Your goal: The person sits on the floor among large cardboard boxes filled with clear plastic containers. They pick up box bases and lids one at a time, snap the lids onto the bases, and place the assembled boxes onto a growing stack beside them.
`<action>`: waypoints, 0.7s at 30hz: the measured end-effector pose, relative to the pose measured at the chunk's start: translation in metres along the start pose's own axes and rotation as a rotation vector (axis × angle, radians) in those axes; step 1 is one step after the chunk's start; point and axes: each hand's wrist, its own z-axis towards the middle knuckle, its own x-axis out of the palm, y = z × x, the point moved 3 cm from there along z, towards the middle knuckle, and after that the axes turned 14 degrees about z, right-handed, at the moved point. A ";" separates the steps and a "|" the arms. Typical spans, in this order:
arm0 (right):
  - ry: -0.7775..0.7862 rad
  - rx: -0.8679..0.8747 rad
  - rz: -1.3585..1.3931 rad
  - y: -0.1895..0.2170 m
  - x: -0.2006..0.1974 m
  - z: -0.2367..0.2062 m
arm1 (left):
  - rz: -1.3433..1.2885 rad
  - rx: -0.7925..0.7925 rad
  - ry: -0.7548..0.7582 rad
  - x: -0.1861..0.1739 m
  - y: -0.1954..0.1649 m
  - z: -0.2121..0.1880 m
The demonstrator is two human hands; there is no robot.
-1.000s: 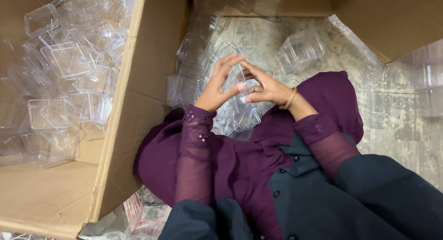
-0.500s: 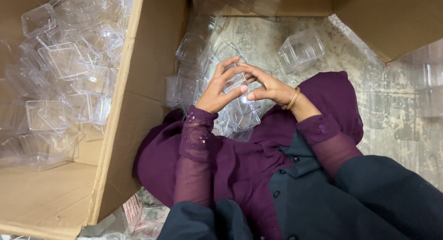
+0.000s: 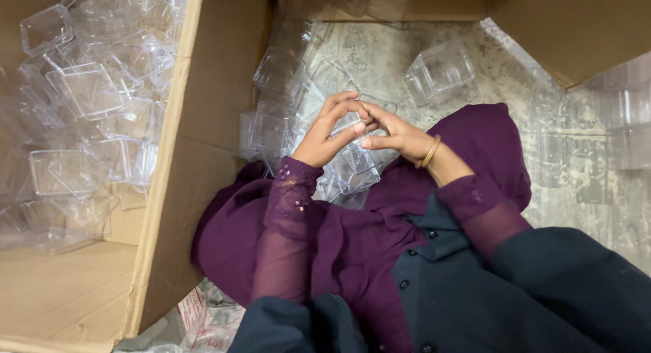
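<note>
My left hand and my right hand meet over my lap, both gripping one small clear plastic container between the fingertips. The container is mostly hidden by my fingers. Below the hands a heap of clear plastic containers rests on purple cloth across my lap. My right wrist wears a thin bangle.
A large cardboard box at the left holds several clear plastic containers. More clear containers are stacked beside the box wall. One clear tub lies on the mottled floor ahead. Another cardboard flap is at the top right.
My fingers have shifted slightly on the clear container and the hands have closed a little nearer together. Nothing else has moved.
</note>
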 end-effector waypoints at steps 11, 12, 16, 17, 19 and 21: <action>-1.061 -0.080 -1.151 0.060 -0.119 -0.053 | -0.194 -0.261 -0.475 0.004 0.062 0.010; -1.111 -0.018 -1.149 0.058 -0.129 -0.051 | -0.196 -0.286 -0.490 0.003 0.067 0.010; -1.163 0.124 -1.146 0.043 -0.148 -0.040 | -0.113 -0.326 -0.510 0.003 0.077 0.007; -1.160 0.132 -1.143 0.040 -0.150 -0.037 | -0.125 -0.339 -0.508 0.004 0.078 0.008; -1.154 0.148 -1.139 0.035 -0.155 -0.031 | -0.152 -0.364 -0.504 0.004 0.080 0.009; -1.143 0.152 -1.189 0.033 -0.159 -0.026 | -0.162 -0.364 -0.509 0.004 0.081 0.011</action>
